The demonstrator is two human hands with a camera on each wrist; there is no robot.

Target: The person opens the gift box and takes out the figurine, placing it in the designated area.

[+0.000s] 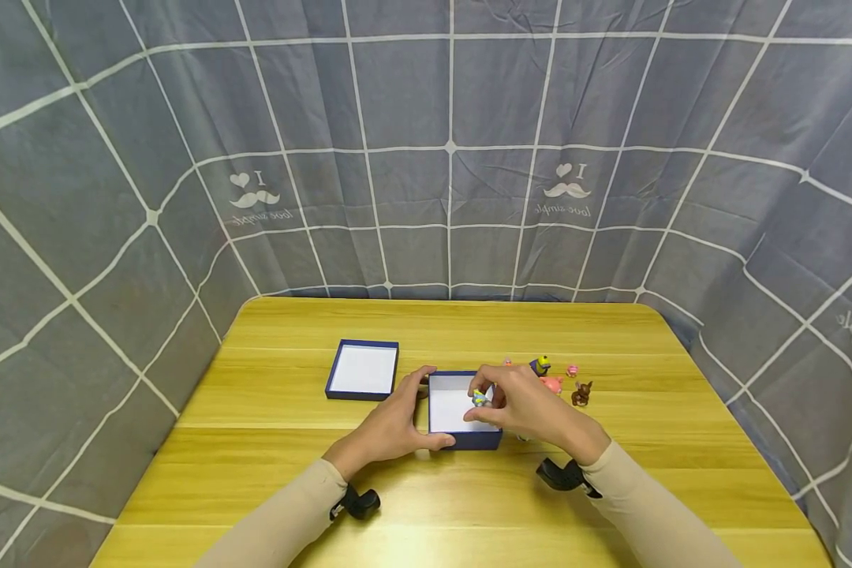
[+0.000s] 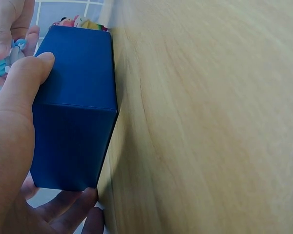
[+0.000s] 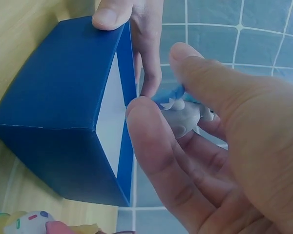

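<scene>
A dark blue box [image 1: 477, 441] with a white inside stands uncovered on the table. My left hand [image 1: 392, 424] grips its left side, the thumb [image 2: 45, 59] on the front wall near the rim and the other fingers around the side and back. Over the opening, my right hand [image 1: 528, 401] pinches a small toy figurine [image 1: 480, 399] between thumb and fingers. In the right wrist view the figurine [image 3: 181, 122] shows a rounded whitish-grey body with blue parts, partly hidden by the fingers.
Left of the box lies a blue-edged lid [image 1: 362, 369], white side up. Right of it stand several toys: a yellow-and-blue figure [image 1: 540, 365], a brown animal [image 1: 581, 394], a small pink one [image 1: 572, 370] and a larger pink one [image 1: 553, 384] partly behind my right hand. A grey checked curtain [image 1: 412, 189] surrounds the table.
</scene>
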